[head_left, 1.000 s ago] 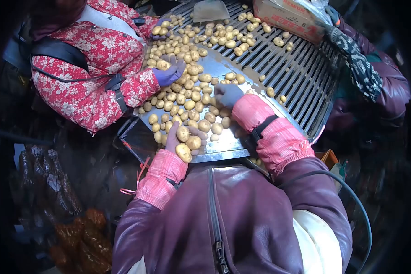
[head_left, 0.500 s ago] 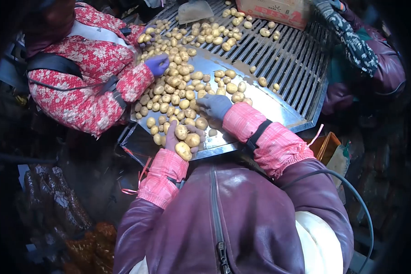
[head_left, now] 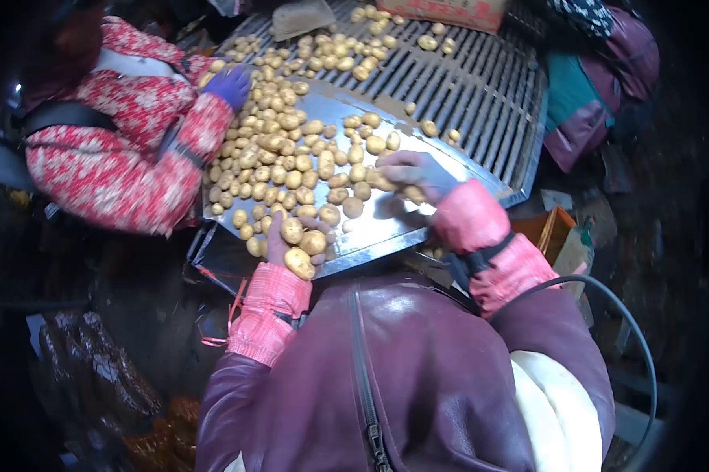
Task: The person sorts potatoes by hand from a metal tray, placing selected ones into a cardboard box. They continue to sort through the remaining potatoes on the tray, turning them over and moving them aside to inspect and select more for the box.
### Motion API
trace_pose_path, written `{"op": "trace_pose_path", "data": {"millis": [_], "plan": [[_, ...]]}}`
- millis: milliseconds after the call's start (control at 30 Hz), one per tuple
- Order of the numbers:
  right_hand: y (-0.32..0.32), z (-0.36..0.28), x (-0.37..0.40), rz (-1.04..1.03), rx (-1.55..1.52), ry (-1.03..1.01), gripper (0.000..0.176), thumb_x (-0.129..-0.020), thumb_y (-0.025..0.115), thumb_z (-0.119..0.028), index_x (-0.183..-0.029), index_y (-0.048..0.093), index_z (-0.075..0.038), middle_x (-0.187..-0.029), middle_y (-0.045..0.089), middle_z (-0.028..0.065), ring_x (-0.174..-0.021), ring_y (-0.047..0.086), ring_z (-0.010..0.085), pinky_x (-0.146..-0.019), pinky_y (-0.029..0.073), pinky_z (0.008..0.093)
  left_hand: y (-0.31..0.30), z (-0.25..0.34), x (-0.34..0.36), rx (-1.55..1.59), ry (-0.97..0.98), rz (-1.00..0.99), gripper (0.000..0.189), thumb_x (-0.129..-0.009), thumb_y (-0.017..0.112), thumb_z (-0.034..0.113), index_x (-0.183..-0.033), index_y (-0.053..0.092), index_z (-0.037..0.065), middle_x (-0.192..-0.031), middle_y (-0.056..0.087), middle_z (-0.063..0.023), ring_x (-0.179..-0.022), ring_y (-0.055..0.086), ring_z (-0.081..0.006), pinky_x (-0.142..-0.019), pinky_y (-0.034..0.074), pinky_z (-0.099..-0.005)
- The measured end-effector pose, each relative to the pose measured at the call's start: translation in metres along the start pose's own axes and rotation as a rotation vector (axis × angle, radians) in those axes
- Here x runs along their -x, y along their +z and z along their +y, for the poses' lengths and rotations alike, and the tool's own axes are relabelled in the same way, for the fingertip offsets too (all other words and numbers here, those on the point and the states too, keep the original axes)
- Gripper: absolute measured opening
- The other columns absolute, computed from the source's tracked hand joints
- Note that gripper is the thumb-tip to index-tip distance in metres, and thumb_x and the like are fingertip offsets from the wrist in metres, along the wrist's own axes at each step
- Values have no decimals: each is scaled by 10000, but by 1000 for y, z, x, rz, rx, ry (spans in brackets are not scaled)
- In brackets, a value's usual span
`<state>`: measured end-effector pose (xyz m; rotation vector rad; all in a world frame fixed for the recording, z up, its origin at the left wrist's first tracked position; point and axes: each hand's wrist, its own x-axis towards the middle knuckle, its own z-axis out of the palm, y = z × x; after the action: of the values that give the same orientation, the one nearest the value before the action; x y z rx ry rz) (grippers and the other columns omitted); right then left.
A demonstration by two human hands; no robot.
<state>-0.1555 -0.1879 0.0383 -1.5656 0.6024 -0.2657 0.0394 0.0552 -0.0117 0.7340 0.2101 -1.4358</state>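
My left hand [head_left: 280,244], in a pale purple glove, is cupped around three potatoes [head_left: 299,263] at the near edge of the metal table [head_left: 406,236]. To its right, my right hand [head_left: 419,173], in a grey-blue glove, is low over the metal sheet. Its fingers stretch to the left, slightly blurred and apart from the thumb. A few loose potatoes [head_left: 380,182] lie at or under those fingers; whether they touch is hard to see. A large heap of potatoes [head_left: 272,141] spreads over the table's left side.
A person in a red floral jacket [head_left: 118,157] works at the left, a purple-gloved hand [head_left: 230,85] on the heap. Another person's purple sleeve [head_left: 634,55] is at far right. A slatted grate [head_left: 480,102] bears a carton [head_left: 457,12]. An orange box [head_left: 555,236] stands below right.
My right hand has moved right, away from the heap. My left hand still holds its potatoes. The neighbour's gloved hand has shifted toward the back left. The whole view has shifted slightly.
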Motion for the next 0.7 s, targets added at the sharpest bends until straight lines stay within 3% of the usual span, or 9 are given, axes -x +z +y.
{"op": "trace_pose_path", "data": {"millis": [167, 233, 267, 333, 400, 467, 567, 600, 700], "plan": [[-66, 4, 134, -4, -320, 341, 361, -835, 738, -277, -1075, 691, -11, -931, 701, 53, -696, 617, 107, -609, 509, 245, 7, 1, 2, 42, -4, 48, 677, -940, 409, 676, -902, 595, 26, -900, 648, -236, -763, 661, -377, -377, 451, -319], [-64, 7, 168, 55, -267, 450, 301, -863, 724, -219, -1080, 690, -12, -962, 703, 47, -778, 622, 105, -660, 489, 229, 10, 0, 1, 53, -6, 53, 673, -938, 414, 676, -902, 592, 28, -904, 645, -241, -761, 658, -379, -374, 451, -322], [-66, 29, 174, 49, -234, 471, 323, -840, 742, -228, -1067, 687, -4, -921, 697, 64, -664, 601, 92, -595, 506, 246, 10, 1, 0, 65, -24, 57, 662, -937, 423, 671, -904, 589, 31, -912, 638, -245, -764, 657, -387, -371, 453, -324], [-69, 62, 178, 107, -292, 630, 320, -856, 734, -211, -1085, 679, 7, -914, 695, 67, -716, 610, 97, -644, 511, 259, 8, 1, 0, 71, -49, 17, 660, -946, 398, 656, -904, 590, 25, -916, 634, -245, -750, 661, -378, -375, 458, -324], [-66, 100, 171, 243, -131, 606, 320, -871, 729, -199, -1099, 671, 18, -915, 695, 68, -779, 619, 105, -701, 513, 271, 8, -3, 1, 32, -50, 6, 647, -954, 380, 623, -921, 608, 19, -913, 640, -246, -743, 666, -368, -384, 466, -329], [-54, 142, 154, 461, 241, 387, 321, -886, 727, -192, -1110, 663, 29, -923, 697, 68, -853, 628, 116, -767, 512, 280, 5, -8, 1, -87, -49, 9, 627, -958, 374, 586, -949, 630, 14, -910, 648, -241, -736, 668, -365, -396, 474, -339], [-61, 152, 148, 316, 380, 302, 229, -881, 721, -207, -986, 713, -4, -780, 689, 54, -668, 620, 108, -598, 480, 249, -5, -11, -2, -333, -52, -82, 605, -950, 385, 533, -965, 655, -8, -897, 663, -224, -737, 671, -361, -411, 484, -357], [-63, 136, 155, 166, 135, 466, 196, -885, 714, -182, -968, 720, -4, -786, 690, 42, -632, 604, 96, -562, 464, 234, -7, -13, -3, -239, -102, -99, 614, -937, 394, 521, -949, 661, -32, -894, 678, -220, -701, 670, -351, -438, 505, -371], [-58, 93, 139, 0, -147, 406, 193, -898, 691, -177, -977, 719, -4, -800, 690, 22, -648, 599, 79, -571, 458, 217, 0, -12, -2, -192, -72, 41, 608, -934, 399, 509, -897, 656, -41, -896, 675, -245, -684, 670, -340, -478, 532, -386]]}}
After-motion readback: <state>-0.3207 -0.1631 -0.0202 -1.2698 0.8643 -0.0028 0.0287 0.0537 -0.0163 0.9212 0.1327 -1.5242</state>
